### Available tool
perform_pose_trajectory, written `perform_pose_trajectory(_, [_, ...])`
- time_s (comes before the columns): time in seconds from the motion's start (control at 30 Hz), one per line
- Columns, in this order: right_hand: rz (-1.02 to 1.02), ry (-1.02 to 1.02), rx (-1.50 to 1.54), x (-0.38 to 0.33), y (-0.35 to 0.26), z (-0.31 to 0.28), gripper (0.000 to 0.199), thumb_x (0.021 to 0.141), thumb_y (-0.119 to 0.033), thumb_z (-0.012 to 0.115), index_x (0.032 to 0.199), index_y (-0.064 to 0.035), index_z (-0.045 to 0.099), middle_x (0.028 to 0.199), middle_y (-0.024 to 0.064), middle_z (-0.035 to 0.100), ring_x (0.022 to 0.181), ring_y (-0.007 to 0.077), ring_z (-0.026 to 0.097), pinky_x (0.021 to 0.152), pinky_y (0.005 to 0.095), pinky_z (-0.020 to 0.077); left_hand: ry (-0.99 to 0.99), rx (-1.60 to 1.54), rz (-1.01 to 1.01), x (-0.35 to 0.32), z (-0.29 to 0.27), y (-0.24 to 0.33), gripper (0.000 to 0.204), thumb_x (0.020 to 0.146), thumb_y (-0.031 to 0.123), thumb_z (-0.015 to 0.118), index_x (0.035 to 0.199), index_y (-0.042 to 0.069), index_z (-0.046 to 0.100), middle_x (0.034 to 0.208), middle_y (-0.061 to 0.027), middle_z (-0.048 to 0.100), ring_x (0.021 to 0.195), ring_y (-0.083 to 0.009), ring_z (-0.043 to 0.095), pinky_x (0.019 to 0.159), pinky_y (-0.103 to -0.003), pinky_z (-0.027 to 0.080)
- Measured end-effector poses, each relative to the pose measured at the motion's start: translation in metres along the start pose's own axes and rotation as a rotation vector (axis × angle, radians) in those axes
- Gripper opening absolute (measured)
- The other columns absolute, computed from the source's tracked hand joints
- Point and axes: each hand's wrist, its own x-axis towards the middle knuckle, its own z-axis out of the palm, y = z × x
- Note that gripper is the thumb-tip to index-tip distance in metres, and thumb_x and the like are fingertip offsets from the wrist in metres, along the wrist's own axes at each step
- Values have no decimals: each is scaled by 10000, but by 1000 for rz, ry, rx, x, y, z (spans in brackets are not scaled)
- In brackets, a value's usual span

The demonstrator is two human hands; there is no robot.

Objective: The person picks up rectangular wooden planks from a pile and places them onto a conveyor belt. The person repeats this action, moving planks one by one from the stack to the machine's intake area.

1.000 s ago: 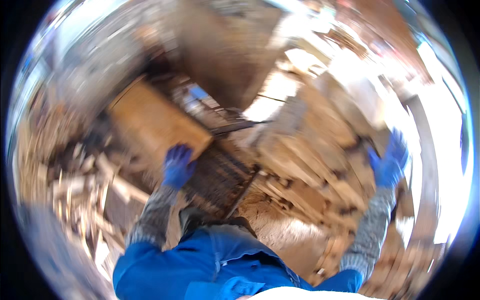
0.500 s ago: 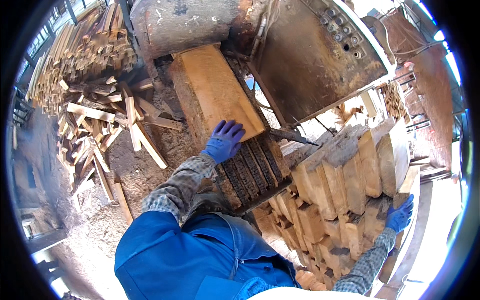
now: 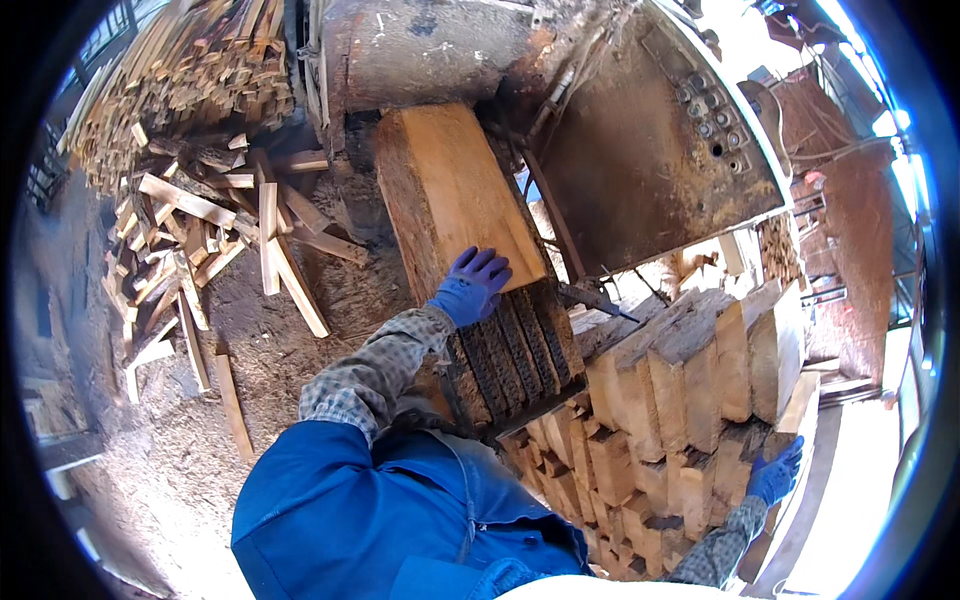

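My left hand [image 3: 470,288], in a purple-blue glove, lies on the near end of a thick sawn timber [image 3: 465,190] with bark along its left side. Its fingers are stretched out over the top face and do not wrap round the wood. The timber rests on a bed of dark feed chains [image 3: 515,345], and its far end reaches up to a worn metal machine housing [image 3: 425,55]. Off to the right, my right hand [image 3: 776,473], also gloved, rests with extended fingers against the outer side of a stack of cut timber blocks [image 3: 690,390].
A loose heap of offcuts [image 3: 190,235] lies on the sawdust-covered floor at left, before a tall pile of thin strips [image 3: 190,80]. Beyond the block stack hangs a brown metal panel [image 3: 640,170] with several round controls [image 3: 712,120]. A single strip [image 3: 233,405] lies nearer me.
The whole view has shifted slightly, so the machine and timber appear lower and farther right. My left hand stays on the timber's end, and my right hand stays at the stack.
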Motion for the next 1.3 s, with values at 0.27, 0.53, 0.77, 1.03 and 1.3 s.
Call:
perform_pose_trajectory(0.27, [-64,220,172,-89,28,-65,792,859,-355,751,1537,-126,413,1457,133,558,1277,339,579,1065,449,477,-65,44,19,17,-6,4,531,854,295,709,1353,165,581,1420,-80,545,1389,-333,453,1169,-541,342])
perform_pose_trajectory(0.53, [-44,-148,952,-89,107,-77,545,1011,-195,612,1508,-35,453,1497,154,523,1370,309,516,1171,410,393,-156,-26,-62,44,-2,42,523,858,383,715,1291,103,626,1377,-171,580,1262,-376,555,1057,-522,441])
perform_pose_trajectory(0.77, [655,-217,1881,-112,279,106,503,1094,-244,403,1529,9,382,1526,184,465,1420,304,453,1217,433,338,-774,-1326,108,118,-13,285,849,972,622,560,1591,112,281,1437,-281,515,1201,-355,633,999,-443,548])
perform_pose_trajectory(1.03, [855,-155,2026,-146,267,181,541,1072,-291,435,1517,14,397,1523,189,468,1392,307,475,1195,438,358,-1301,-1722,-63,191,-92,491,1094,867,767,570,1612,87,144,1582,-287,311,1283,-405,558,1047,-507,500])
perform_pose_trajectory(1.3, [792,-124,2135,-145,189,149,581,1051,-337,467,1506,19,411,1520,194,472,1365,311,498,1174,444,378,-1088,-1885,0,224,-44,527,1091,757,408,873,1551,-30,266,1492,-204,456,1372,-300,454,1158,-425,368])
